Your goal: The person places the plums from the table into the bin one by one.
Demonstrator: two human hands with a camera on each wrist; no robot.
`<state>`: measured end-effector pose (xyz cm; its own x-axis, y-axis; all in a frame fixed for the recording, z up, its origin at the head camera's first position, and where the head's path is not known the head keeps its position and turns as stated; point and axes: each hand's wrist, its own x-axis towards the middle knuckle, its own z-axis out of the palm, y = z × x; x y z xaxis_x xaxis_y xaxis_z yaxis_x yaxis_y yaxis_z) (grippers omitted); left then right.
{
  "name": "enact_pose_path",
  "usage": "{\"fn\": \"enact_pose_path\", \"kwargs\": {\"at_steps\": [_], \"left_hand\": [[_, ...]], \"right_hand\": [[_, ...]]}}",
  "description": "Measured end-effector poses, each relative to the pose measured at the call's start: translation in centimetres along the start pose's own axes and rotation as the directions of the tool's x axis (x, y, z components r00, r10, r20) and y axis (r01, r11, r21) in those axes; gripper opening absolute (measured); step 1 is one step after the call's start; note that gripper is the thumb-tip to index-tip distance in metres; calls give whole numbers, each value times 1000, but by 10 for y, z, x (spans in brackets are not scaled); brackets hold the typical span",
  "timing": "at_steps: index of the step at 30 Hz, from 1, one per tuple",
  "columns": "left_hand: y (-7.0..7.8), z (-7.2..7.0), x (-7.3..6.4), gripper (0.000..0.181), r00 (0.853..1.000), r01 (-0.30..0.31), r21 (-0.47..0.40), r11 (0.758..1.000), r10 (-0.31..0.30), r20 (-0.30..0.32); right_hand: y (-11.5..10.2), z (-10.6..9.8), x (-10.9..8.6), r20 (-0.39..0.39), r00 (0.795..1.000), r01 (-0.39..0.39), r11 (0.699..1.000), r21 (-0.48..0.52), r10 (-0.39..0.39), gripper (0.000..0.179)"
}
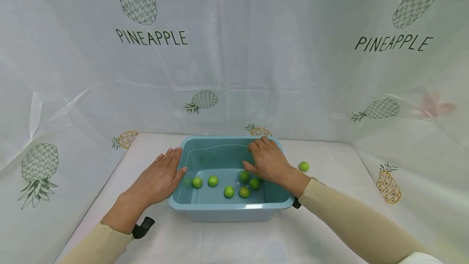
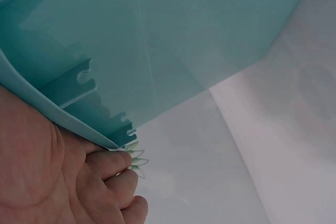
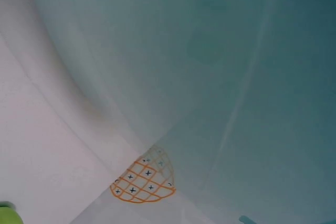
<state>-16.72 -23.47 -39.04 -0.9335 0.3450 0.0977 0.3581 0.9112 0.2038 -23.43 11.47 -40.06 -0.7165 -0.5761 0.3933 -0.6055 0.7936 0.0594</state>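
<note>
A blue-green plastic bin (image 1: pixel 231 213) stands on the table with several small green limes (image 1: pixel 229 192) on its floor. My left hand (image 1: pixel 159 180) rests along its left rim, palm down with the fingers straight. In the left wrist view, this hand (image 2: pixel 89 182) lies against the outside of the rim (image 2: pixel 47 108). Over the right part of the bin is my right hand (image 1: pixel 269 162), fingers bent loosely and thumb apart from them. Nothing shows in the gap between. This hand partly hides the limes below it. The right wrist view shows the bin's wall (image 3: pixel 220 77), not the hand.
One more lime (image 1: pixel 303 166) lies on the white table (image 1: pixel 326 154), just right of the bin. Behind and at both sides hangs a pale sheet (image 1: pixel 234 60) printed with pineapples.
</note>
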Motion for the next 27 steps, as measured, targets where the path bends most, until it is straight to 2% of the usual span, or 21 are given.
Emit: {"fn": "enact_pose_path", "kwargs": {"at_steps": [9, 15, 22, 27], "left_hand": [[0, 0, -1, 69, 1000, -9, -3, 1000, 9, -4], [0, -1, -2, 69, 1000, -14, -10, 1000, 14, -3], [0, -1, -1, 69, 1000, -12, -12, 1000, 12, -3], [-1, -1, -1, 69, 1000, -4, -14, 1000, 4, 0]], "right_hand": [[1, 1, 0, -18, 1000, -13, 1000, 11, 14, 33], [8, -6, -5, -45, 998, -49, 999, 19, 50, 31], [47, -19, -22, -181, 982, -60, 998, -16, 56, 24], [81, -23, -45, -222, 968, -127, 991, -48, 113, 22]]}}
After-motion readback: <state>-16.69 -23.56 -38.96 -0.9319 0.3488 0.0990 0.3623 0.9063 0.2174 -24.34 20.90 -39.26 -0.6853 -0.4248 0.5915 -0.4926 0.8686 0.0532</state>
